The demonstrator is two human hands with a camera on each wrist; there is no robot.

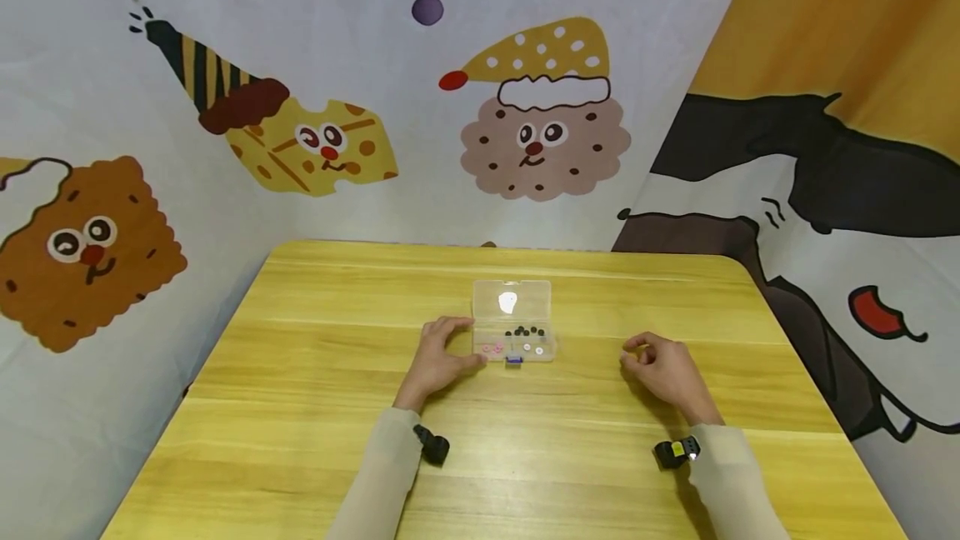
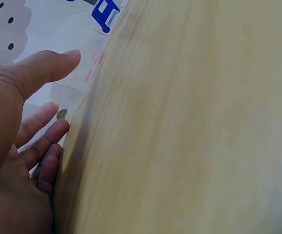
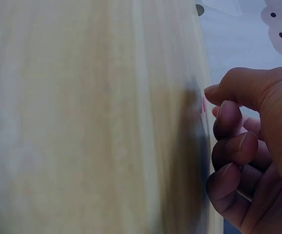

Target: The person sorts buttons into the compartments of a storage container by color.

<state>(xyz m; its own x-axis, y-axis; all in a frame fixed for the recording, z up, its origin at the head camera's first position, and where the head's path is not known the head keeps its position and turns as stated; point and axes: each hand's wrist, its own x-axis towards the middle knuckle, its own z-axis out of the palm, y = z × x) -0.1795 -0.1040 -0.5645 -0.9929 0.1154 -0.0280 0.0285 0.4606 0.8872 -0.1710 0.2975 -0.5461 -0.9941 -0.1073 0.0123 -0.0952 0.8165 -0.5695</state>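
A clear plastic compartment box (image 1: pixel 513 323) stands open on the table, its lid raised at the back and a blue latch (image 1: pixel 513 360) in front. Several small black beads (image 1: pixel 527 332) fill its back part; pink pieces (image 1: pixel 492 348) and white pieces (image 1: pixel 533 349) lie in front compartments. My left hand (image 1: pixel 438 357) holds the box's left end, thumb at the front corner and fingers farther back. To the right of the box, my right hand (image 1: pixel 660 367) hovers low, its fingers curled. Between thumb and forefinger a small pink piece (image 3: pixel 204 104) shows, mostly hidden.
The wooden table (image 1: pixel 315 473) has rounded far corners. Behind it hangs a white cloth (image 1: pixel 420 223) printed with cartoon food, and more cloth runs along both sides. A wrist camera (image 1: pixel 435 447) sits on the left wrist, another camera (image 1: pixel 670 454) on the right.
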